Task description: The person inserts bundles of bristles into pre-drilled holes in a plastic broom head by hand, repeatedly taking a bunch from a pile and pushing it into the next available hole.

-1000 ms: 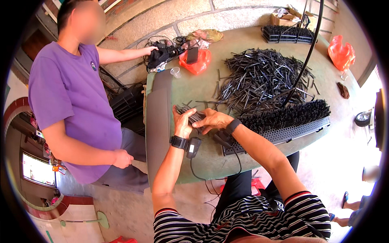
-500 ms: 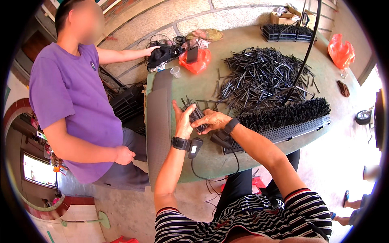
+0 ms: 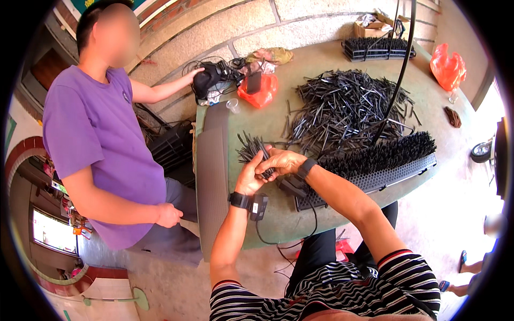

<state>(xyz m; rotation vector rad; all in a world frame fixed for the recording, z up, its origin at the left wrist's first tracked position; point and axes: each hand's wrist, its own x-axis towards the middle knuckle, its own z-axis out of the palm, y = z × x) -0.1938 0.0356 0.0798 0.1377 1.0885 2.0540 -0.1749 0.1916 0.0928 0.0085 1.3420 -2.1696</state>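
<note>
A bundle of black strips (image 3: 251,148) fans out at its upper left end, above the near left part of the table. My left hand (image 3: 249,178) is closed around the lower part of the bundle. From the right, my right hand (image 3: 282,162) grips the same strips, its thumb and fingers pressed against them. Just right of my hands lies a long perforated black plate with dense upright bristles (image 3: 375,155). Behind it spreads a large heap of loose black strips (image 3: 342,107). Both my wrists wear black bands, with a small device and a cable.
A person in a purple shirt (image 3: 107,150) stands at the left, one hand on black gear (image 3: 209,80). Red plastic bags (image 3: 258,90), a clear cup (image 3: 233,105) and another bristled block (image 3: 377,48) sit on the green table (image 3: 257,219). A thin black pole (image 3: 399,80) rises beside the heap.
My left hand's fingers have closed in on the bundle, and the strips now fan out more at the upper left. The other person's hand has shifted left with the black gear.
</note>
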